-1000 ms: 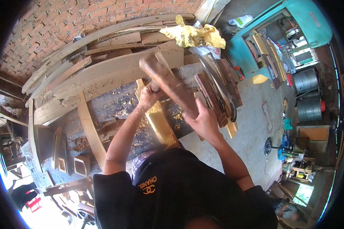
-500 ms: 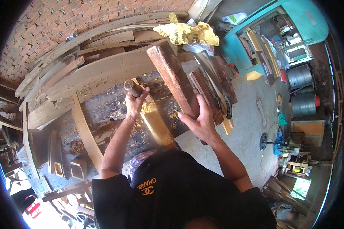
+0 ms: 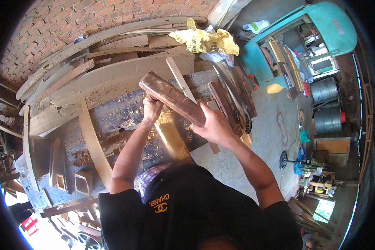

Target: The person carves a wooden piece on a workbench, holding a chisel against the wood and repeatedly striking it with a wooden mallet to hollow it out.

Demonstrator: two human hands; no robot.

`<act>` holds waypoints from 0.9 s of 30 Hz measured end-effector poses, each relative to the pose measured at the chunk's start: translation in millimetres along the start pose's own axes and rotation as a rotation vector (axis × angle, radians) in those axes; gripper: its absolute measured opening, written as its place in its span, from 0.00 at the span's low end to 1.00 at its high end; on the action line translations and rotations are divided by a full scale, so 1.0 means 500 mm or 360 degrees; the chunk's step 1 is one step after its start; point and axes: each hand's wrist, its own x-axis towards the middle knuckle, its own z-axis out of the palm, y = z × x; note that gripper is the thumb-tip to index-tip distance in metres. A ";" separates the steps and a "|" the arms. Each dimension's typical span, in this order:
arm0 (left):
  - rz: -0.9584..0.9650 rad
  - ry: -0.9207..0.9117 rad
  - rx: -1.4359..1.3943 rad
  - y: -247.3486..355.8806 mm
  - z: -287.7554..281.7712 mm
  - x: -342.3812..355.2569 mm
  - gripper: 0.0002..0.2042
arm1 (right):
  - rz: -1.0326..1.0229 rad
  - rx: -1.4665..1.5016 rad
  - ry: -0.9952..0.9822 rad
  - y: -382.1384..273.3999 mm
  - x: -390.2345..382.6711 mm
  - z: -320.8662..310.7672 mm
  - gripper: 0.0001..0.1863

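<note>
Head view — right fingers [image 3: 199,129] grip one block [image 3: 173,98] — one sack [image 3: 210,41] beyond.

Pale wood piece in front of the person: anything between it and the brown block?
Seemingly the left hand, partly hidden beneath the far end of the brown block, near the far end of the pale wood piece. What that hand grips is hidden.
</note>
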 end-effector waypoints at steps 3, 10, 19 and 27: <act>-0.0183 -0.0012 0.0250 -0.012 -0.003 0.021 0.05 | -0.0115 0.0055 0.0039 0.004 -0.001 -0.014 0.26; -0.0247 -0.0211 0.0189 -0.018 0.013 0.079 0.11 | -0.0007 0.0023 0.0478 0.028 0.047 0.021 0.28; -0.0517 -0.0067 0.0313 -0.004 -0.030 0.052 0.13 | 0.0218 0.0314 0.0155 0.108 0.005 0.041 0.37; -0.0140 -0.0094 0.0304 0.007 -0.008 -0.017 0.10 | -0.0313 0.0635 0.0445 0.001 0.002 -0.064 0.26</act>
